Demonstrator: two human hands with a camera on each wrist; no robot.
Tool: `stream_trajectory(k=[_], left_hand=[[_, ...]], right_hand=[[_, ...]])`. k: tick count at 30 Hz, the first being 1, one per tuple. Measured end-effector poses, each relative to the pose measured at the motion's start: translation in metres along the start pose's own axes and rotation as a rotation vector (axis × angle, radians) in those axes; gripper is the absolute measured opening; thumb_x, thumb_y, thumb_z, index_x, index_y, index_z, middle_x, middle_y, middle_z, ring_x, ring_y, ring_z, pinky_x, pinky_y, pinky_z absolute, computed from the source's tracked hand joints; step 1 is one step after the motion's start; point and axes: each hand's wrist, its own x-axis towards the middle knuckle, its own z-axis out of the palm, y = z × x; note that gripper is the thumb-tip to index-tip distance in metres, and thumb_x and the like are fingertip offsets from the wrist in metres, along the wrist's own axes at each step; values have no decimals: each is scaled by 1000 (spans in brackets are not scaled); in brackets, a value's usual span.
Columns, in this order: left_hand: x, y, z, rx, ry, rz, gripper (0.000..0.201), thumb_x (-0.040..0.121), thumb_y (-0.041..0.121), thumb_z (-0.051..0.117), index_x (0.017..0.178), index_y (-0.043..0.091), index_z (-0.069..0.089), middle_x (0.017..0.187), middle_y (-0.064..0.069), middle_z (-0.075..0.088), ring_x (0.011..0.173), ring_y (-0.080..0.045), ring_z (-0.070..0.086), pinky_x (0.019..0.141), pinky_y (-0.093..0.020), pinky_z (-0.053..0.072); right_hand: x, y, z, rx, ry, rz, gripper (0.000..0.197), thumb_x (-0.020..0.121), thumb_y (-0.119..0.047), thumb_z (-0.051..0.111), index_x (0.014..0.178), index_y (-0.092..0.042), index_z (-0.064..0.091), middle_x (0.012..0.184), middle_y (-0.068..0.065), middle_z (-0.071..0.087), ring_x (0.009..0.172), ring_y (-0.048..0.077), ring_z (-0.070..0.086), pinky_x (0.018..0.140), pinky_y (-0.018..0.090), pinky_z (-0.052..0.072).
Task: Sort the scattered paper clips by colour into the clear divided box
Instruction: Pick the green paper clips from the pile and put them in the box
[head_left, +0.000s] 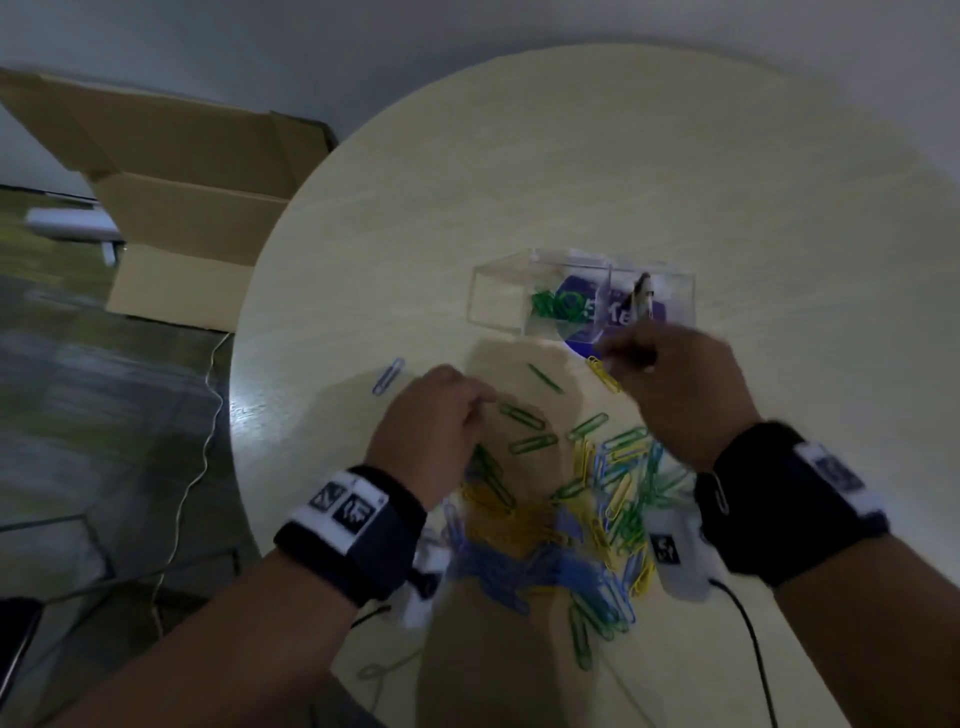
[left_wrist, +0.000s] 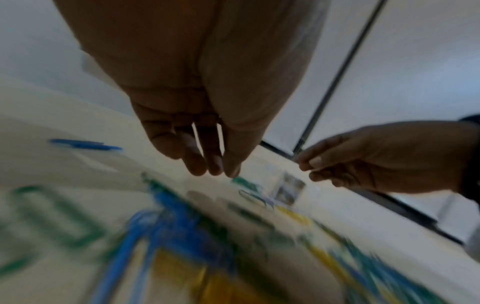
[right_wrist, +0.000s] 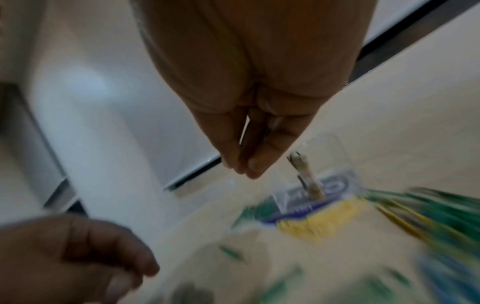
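The clear divided box (head_left: 582, 296) stands mid-table, with green clips (head_left: 553, 306) in one compartment and a small metal piece (head_left: 641, 296) in the one to its right. A mixed pile of paper clips (head_left: 571, 525), blue, yellow and green, lies near me. My left hand (head_left: 485, 402) hovers over loose green clips (head_left: 519, 414); its fingers (left_wrist: 215, 166) hang bunched and fairly straight, close to a green clip (left_wrist: 244, 182). My right hand (head_left: 610, 358) is at the box's near wall, with its fingertips (right_wrist: 255, 166) pressed together. Blur hides whether a clip is between them.
A lone blue clip (head_left: 388, 375) lies left of my left hand and a yellow one (head_left: 605, 374) under my right. A purple sticker (head_left: 587, 332) shows beneath the box. An open cardboard box (head_left: 182, 208) stands on the floor past the round table's (head_left: 519, 156) left edge.
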Motion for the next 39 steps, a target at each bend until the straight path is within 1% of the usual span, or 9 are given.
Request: stream_trajectory(k=[3, 9, 17, 22, 26, 29, 32, 36, 39], left_hand=[[-39, -6, 16, 158, -91, 132, 27, 88, 21, 58, 113, 23, 68, 101, -3, 58, 93, -28, 55, 81, -39, 50], [-64, -19, 25, 256, -1, 186, 28, 86, 17, 66, 115, 16, 68, 109, -1, 60, 97, -27, 52, 83, -39, 51], [-32, -43, -7, 143, 191, 181, 31, 82, -1, 59, 103, 16, 74, 99, -1, 72, 89, -21, 60, 90, -30, 40], [-10, -60, -15, 284, -16, 147, 25, 83, 6, 70, 103, 19, 75, 102, -3, 71, 89, -31, 60, 81, -42, 52], [-6, -59, -19, 266, -58, 114, 11, 86, 14, 68, 95, 20, 71, 95, -2, 63, 91, -29, 56, 78, -42, 49], [-2, -56, -22, 227, -124, 42, 6, 88, 14, 65, 90, 19, 66, 91, 1, 54, 91, -25, 53, 79, -37, 45], [1, -52, -25, 147, -177, -30, 10, 88, 7, 62, 95, 14, 63, 87, -1, 63, 87, -24, 61, 78, -37, 49], [4, -45, -30, 72, -230, -153, 18, 90, 5, 58, 104, 11, 66, 89, -1, 66, 88, -20, 63, 79, -31, 47], [7, -42, -29, 96, -193, -124, 13, 90, 7, 59, 98, 13, 68, 89, -1, 58, 88, -22, 60, 74, -26, 39]], right_hand=[[-44, 22, 27, -192, -139, -104, 22, 80, -17, 65, 100, -22, 72, 97, 4, 69, 91, 28, 61, 81, 30, 42], [-87, 47, 48, -431, -210, -273, 38, 78, -24, 58, 113, -14, 67, 117, 8, 63, 103, 34, 55, 91, 40, 45], [-55, 46, 29, -280, -89, -307, 24, 79, -8, 66, 100, -17, 73, 97, 6, 70, 89, 32, 59, 83, 36, 45], [-17, 34, 40, -359, -212, -338, 25, 73, -3, 68, 96, -11, 72, 88, 16, 65, 83, 39, 61, 79, 40, 48], [-9, 38, 43, -321, -274, -144, 13, 81, -15, 61, 91, -16, 69, 93, 12, 63, 89, 34, 58, 76, 36, 45], [-6, 36, 41, -270, -323, -19, 6, 75, -20, 65, 82, -20, 63, 93, 9, 61, 87, 31, 59, 75, 35, 47], [-3, 30, 39, -268, -385, 26, 12, 73, -18, 67, 77, -22, 57, 89, 7, 59, 86, 32, 58, 74, 35, 46], [4, 18, 42, -224, -305, -42, 13, 79, -12, 58, 89, -20, 61, 99, 10, 66, 92, 32, 60, 71, 28, 39], [15, 5, 51, -252, -249, -126, 29, 86, -12, 52, 110, -18, 66, 111, 15, 60, 97, 35, 58, 80, 33, 44]])
